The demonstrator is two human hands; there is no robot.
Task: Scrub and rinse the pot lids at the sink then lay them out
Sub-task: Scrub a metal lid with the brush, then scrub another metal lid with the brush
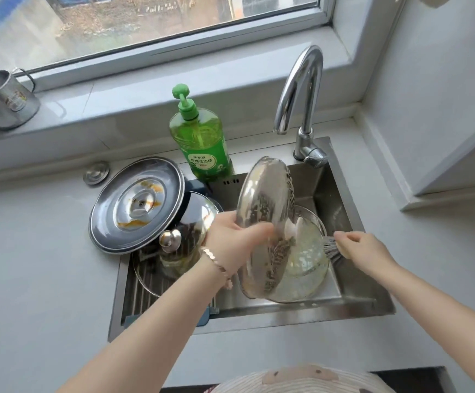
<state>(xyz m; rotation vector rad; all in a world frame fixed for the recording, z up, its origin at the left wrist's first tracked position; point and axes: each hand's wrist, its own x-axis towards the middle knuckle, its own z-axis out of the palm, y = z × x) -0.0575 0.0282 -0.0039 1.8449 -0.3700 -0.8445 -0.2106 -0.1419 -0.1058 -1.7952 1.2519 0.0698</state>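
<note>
My left hand (230,232) grips a steel pot lid (264,199) by its rim and holds it tilted on edge over the sink (352,304). Behind it a glass lid (307,268) with soapy residue leans in the basin. My right hand (361,249) is closed on a grey scrubber (331,248) pressed against the glass lid's edge. A large steel lid (134,205) with orange food stains rests at the sink's left rim. Below it another glass lid with a metal knob (170,240) lies on the drain rack (142,296).
A green dish soap bottle (202,140) stands behind the sink. The chrome faucet (301,103) arches over the basin, with no water visibly running. A metal mug (3,100) sits on the window sill at the left. A small round metal cap (96,173) lies on the counter.
</note>
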